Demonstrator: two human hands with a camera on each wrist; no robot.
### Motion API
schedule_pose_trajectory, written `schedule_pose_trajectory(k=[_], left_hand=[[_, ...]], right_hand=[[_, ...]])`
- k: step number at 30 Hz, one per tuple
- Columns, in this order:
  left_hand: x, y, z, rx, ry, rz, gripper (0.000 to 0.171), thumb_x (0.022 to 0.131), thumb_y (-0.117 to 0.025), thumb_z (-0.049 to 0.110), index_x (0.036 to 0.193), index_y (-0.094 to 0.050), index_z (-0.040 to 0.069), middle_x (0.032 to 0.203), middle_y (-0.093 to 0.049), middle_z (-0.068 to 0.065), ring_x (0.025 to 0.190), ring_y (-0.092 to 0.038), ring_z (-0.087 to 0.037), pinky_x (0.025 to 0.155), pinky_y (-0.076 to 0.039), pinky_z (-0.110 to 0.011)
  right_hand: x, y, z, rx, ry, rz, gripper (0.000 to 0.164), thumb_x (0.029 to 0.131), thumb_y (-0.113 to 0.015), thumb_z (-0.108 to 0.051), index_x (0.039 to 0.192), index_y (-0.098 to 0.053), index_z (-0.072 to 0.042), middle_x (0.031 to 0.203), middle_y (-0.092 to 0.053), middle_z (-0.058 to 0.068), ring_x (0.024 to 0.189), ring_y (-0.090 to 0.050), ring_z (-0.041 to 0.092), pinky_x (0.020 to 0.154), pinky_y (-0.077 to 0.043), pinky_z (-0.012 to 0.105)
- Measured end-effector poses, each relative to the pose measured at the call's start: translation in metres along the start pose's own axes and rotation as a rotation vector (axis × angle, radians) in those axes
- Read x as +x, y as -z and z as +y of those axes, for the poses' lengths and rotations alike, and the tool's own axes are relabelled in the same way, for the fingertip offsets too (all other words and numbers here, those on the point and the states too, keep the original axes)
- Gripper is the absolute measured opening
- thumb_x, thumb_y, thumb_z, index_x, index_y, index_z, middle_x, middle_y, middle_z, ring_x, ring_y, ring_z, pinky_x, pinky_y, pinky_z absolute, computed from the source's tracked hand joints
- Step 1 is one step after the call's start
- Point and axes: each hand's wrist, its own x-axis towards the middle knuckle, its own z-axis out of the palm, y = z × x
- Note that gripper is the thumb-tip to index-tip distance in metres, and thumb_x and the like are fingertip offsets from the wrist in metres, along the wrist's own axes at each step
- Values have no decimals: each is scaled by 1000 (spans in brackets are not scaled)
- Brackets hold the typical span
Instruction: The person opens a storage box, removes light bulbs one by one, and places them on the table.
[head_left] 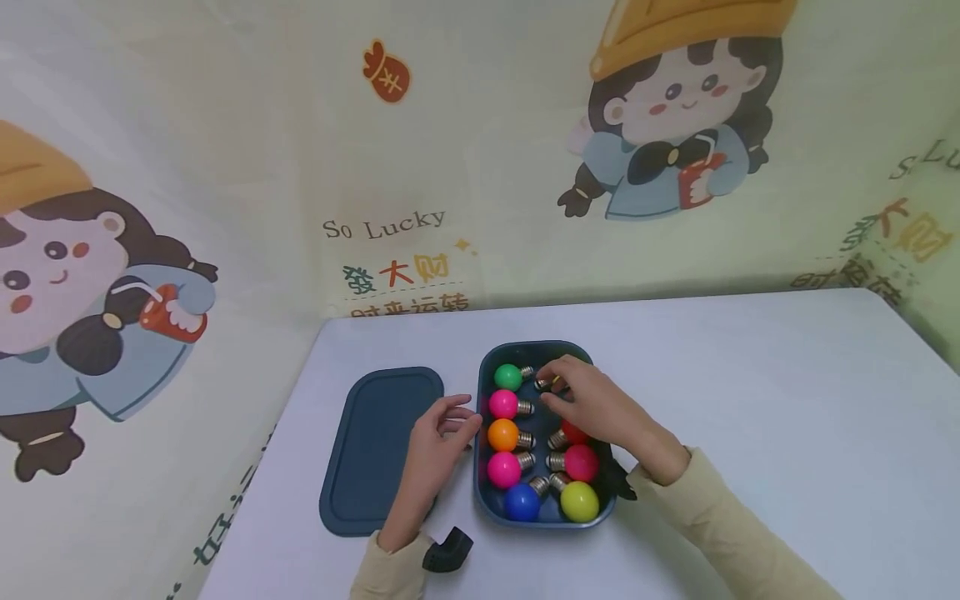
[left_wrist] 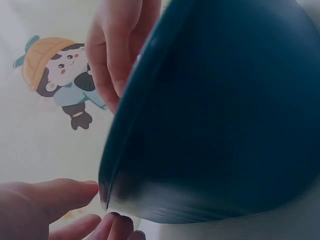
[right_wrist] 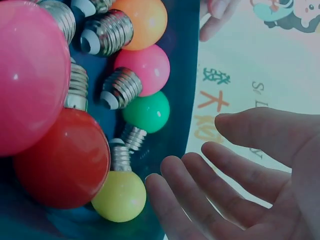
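A small yellow round bulb with a silver screw base (right_wrist: 119, 196) lies in the dark blue rounded plastic tray (head_left: 546, 425), at its upper right in the head view. Its long axis runs roughly sideways there, base pointing left; in the right wrist view the base points up, close to the base of a green round bulb (head_left: 507, 377). The right hand (head_left: 600, 408) reaches over it, fingers spread and thumb apart; whether a fingertip touches it is unclear. The left hand (head_left: 438, 437), fingers loosely bent, is at the tray's left rim, between it and a dark blue flat lid (head_left: 371, 467), whose right edge it partly covers. A red round bulb (head_left: 574, 431) is partly hidden by the right hand, as is the small yellow globe. The tray wall hides every bulb in the left wrist view.
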Motion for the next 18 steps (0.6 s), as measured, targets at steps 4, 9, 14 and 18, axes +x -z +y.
schedule_pose_trajectory(k=[4, 9, 14, 18], left_hand=[[3, 0, -1, -26, 17, -36, 43, 91, -74, 23, 129, -62, 6, 109, -68, -13, 92, -68, -23, 73, -60, -28], [5, 2, -4, -71, 27, -70, 46, 89, -75, 23, 130, -61, 7, 109, -67, -13, 89, -68, -22, 70, -60, -29], [4, 4, -8, -136, 61, -91, 47, 89, -76, 20, 131, -61, 6, 103, -66, -13, 76, -67, -19, 61, -59, -30], [5, 5, -8, -167, 80, -101, 46, 87, -78, 20, 129, -62, 7, 99, -66, -13, 72, -66, -18, 60, -58, -27]], right_hand=[[2, 3, 0, -1, -9, 3, 31, 93, -68, -11, 120, -62, 4, 112, -64, 17, 100, -65, 29, 85, -59, 40], [4, 3, 1, 1, 13, -5, 33, 93, -69, -12, 121, -61, 4, 113, -63, 18, 100, -65, 29, 85, -58, 40], [8, 1, 2, -8, 0, -31, 38, 91, -71, -11, 123, -60, 3, 117, -62, 19, 104, -63, 31, 86, -58, 41], [15, 0, 2, -9, -4, -45, 38, 91, -71, -10, 124, -59, 5, 118, -62, 20, 105, -63, 33, 87, -58, 42]])
